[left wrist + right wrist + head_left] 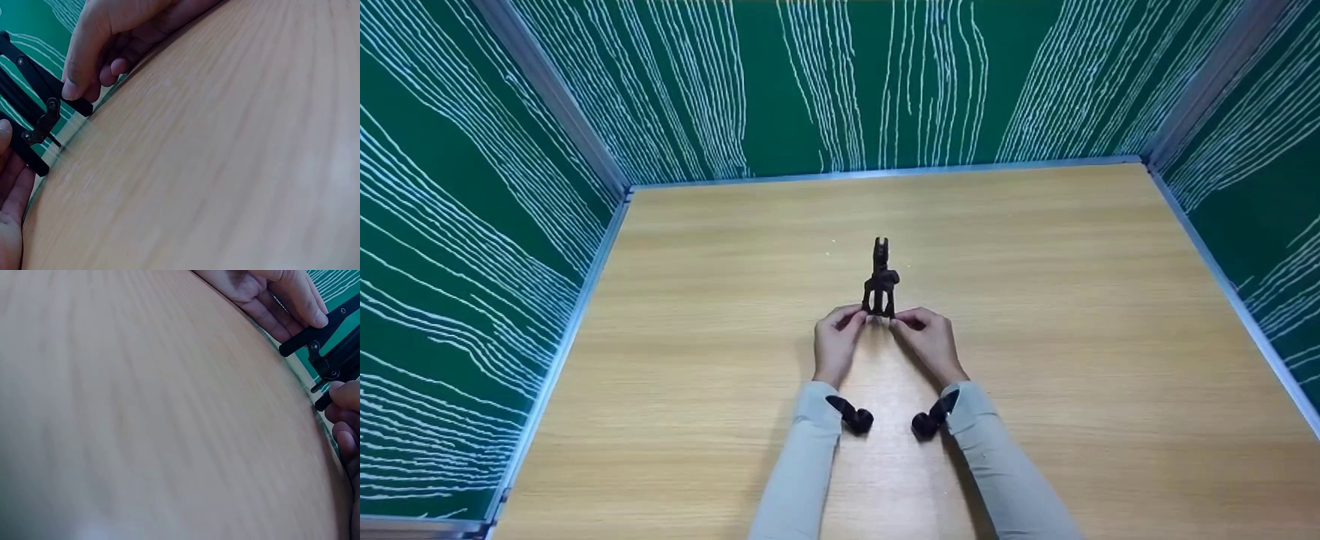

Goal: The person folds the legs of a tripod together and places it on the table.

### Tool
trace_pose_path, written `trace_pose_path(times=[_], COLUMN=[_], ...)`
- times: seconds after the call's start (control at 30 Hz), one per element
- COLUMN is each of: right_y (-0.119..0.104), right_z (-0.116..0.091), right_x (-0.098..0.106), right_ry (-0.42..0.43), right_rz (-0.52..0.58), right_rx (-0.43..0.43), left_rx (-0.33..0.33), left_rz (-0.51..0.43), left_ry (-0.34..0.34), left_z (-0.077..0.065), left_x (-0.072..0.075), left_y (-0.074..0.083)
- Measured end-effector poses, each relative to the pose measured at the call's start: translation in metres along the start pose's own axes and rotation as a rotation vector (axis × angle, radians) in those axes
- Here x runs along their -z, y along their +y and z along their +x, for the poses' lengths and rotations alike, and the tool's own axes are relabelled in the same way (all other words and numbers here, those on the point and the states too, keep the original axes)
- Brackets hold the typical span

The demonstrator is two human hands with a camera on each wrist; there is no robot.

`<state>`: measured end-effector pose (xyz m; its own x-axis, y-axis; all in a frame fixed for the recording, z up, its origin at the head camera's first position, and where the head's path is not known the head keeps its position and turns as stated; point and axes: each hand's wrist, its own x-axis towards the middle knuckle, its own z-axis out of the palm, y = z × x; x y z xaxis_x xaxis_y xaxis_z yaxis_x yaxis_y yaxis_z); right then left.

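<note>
A small black tripod (880, 281) stands upright at the middle of the table, with its slotted head pointing away from me. My left hand (837, 341) pinches the foot of its left leg between thumb and fingers. On the other side, my right hand (928, 341) pinches the right leg near its lower end. The left wrist view shows the spread tripod legs (39, 84) and the hinged metal links joining them to a central rod. From the right wrist, thumb and fingers (349, 395) lie against one black leg; the tripod's upper part is out of frame there.
The light wood tabletop (697, 300) lies under both arms. Green panels with white wavy lines (765, 90) close it in at the back and both sides, along metal rails (885, 172). A small black camera (855, 417) is strapped to each wrist. Tiny pale specks lie behind the tripod.
</note>
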<state>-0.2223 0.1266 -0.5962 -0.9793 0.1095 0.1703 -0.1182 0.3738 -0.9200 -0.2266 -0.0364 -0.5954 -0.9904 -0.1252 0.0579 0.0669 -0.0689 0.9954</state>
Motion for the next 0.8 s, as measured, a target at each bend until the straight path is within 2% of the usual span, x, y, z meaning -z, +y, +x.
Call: trace_pose_path(times=[0.17,0.4,0.6,0.8], right_y=[-0.0024,-0.0025,-0.0043,-0.0043], right_z=[-0.0008,-0.0001,-0.0012,-0.002], right_x=[0.0008,0.0004,0.001,0.0013], right_ry=[-0.037,-0.078,-0.108,-0.108], right_rz=[0.022,0.035,0.035,0.027], right_rx=[-0.015,-0.027,-0.047,-0.044], left_rx=[-0.022,0.025,0.001,0.01], left_rz=[0.006,-0.014,0.024,0.028], left_ry=[-0.001,-0.019,-0.035,-0.059], left_z=[0.0,0.0008,0.0006,0.0002], left_x=[0.0005,0.0008,0.0008,0.0009], left_y=[0.0013,0.0036,0.0034,0.0037])
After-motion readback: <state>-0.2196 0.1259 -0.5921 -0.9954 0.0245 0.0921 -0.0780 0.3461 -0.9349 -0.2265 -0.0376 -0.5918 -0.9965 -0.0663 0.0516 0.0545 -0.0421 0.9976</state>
